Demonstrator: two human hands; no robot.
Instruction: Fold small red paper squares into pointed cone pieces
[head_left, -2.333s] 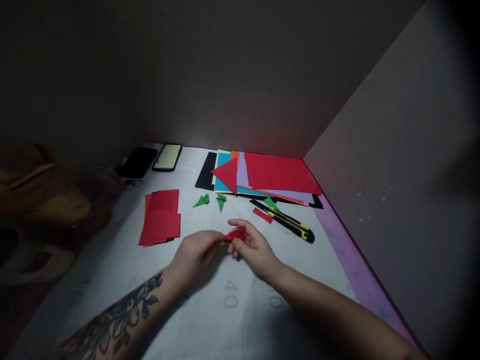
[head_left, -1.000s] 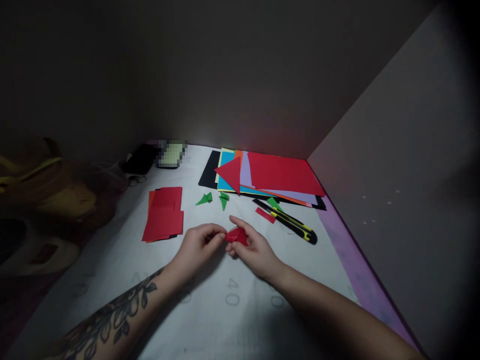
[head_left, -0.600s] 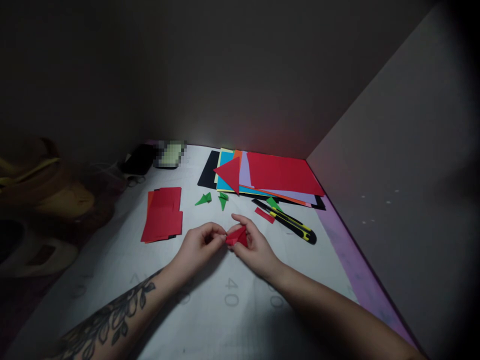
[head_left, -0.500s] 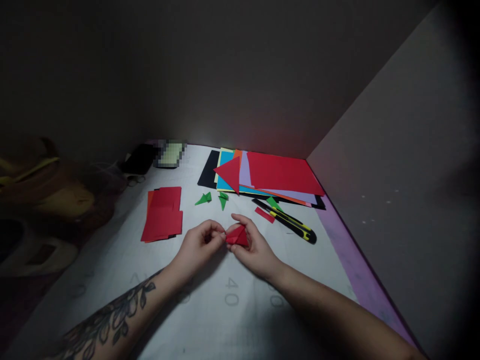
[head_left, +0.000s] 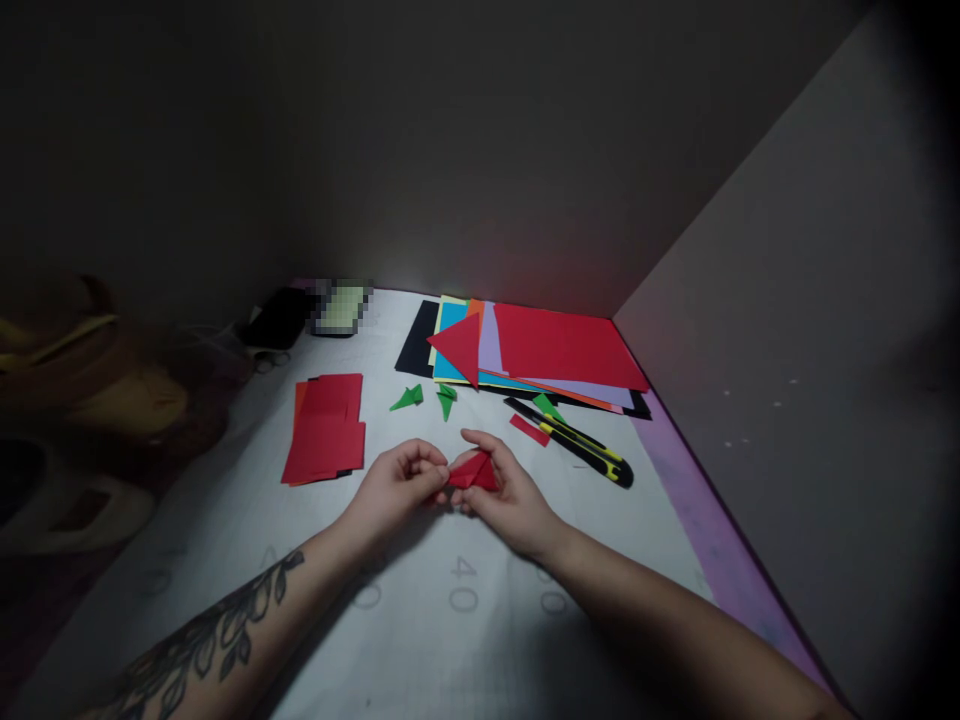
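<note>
On the white gridded cutting mat (head_left: 465,640), going from the left edge, a dark phone (head_left: 279,318) and a second phone with its screen blurred out (head_left: 341,308) lie at the far corner. Nearer the person, a small stack of red rectangular paper sheets (head_left: 324,428) lies flat, well apart from the hands. Just right of it, two small green folded paper pieces (head_left: 427,398) sit side by side on the mat.

At the middle of the mat, the left hand (head_left: 394,488), on a tattooed forearm, is curled with its fingertips pinching the left tip of a small folded red paper piece (head_left: 472,470). That red piece sits between the two hands, lifted slightly off the mat as far as can be told, with its point towards the left hand. The right hand (head_left: 506,495) cradles the piece from the right and below, with the thumb over its upper edge and the fingers beneath, so both hands are closed on it and their fingertips nearly meet.

Beyond the hands, a fanned pile of coloured paper sheets (head_left: 559,350) lies against the far wall, with a red paper triangle (head_left: 459,346) on its left end. Right of the hands, a small red paper strip (head_left: 529,430) lies just beside a black and yellow utility knife (head_left: 581,450), which lies at a slant near the mat's purple right edge.
</note>
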